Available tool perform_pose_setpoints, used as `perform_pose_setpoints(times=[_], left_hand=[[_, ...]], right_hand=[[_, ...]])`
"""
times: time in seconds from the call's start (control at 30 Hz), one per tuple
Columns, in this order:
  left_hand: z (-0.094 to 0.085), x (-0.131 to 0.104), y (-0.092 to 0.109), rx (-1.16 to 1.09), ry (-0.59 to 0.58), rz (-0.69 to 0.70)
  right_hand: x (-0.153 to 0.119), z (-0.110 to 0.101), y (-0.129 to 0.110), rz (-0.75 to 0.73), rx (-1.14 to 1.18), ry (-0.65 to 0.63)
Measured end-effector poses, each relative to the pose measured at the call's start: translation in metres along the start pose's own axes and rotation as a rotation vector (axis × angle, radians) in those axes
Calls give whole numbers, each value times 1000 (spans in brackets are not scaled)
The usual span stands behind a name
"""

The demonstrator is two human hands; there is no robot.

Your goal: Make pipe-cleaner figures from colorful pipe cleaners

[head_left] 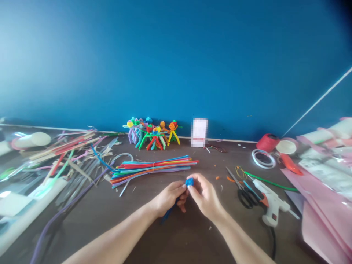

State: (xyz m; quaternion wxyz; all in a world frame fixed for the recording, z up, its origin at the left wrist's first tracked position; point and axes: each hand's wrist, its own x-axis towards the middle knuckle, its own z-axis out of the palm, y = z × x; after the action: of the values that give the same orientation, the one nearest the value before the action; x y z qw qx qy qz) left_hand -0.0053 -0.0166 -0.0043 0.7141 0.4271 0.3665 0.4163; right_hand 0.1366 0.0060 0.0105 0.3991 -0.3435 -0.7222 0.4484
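Over tabletop [187, 240], small rounded blue wad [189, 182], pinched by left hand [169, 196] and right hand [205, 197]

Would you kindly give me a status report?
Left hand, right hand: both holding blue pipe-cleaner ball. Scissors, glue gun to the right, not in the way.

Left hand [168, 198], right hand [205, 197] close, fingertips [183, 187] pinched, forearms [123, 227] converging.
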Motion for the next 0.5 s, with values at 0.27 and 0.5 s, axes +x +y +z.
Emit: perform_pose_setpoints(times=[0.27,0.5], left_hand=[[3,1,-4,358,186,181],[0,0,-2,455,143,167]], right_hand=[[1,1,5,15,-81,94],[1,1,4,9,-81,104]])
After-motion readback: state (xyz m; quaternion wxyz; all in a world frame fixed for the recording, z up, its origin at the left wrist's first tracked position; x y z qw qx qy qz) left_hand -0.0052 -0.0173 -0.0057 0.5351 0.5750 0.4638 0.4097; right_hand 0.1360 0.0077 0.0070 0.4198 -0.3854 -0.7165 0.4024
